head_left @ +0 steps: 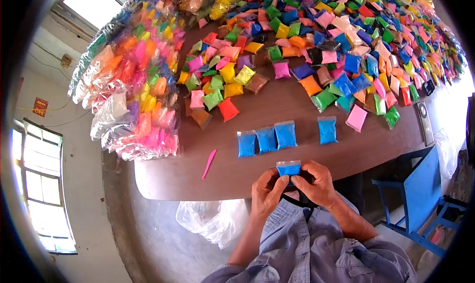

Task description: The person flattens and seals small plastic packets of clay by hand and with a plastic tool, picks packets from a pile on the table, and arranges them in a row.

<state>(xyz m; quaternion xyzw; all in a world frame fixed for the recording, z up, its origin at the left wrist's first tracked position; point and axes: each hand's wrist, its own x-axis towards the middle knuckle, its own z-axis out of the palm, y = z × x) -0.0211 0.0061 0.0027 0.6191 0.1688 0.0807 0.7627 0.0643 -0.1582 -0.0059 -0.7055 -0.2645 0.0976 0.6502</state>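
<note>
Between my left hand and my right hand, a small clear packet of blue clay-like material is held upright near the table's front edge. Both thumbs press its front face, and the other fingers curl behind it, partly hidden. Just beyond lie three similar blue packets side by side: a left one, a middle one and a right one. A fourth blue packet lies apart to their right. Left of the row is a pink plastic knife-like tool.
A large heap of small coloured packets covers the back of the brown table. Bigger clear bags of coloured packets are piled at the left. A blue stool or bench stands right; a white plastic bag lies below the front edge.
</note>
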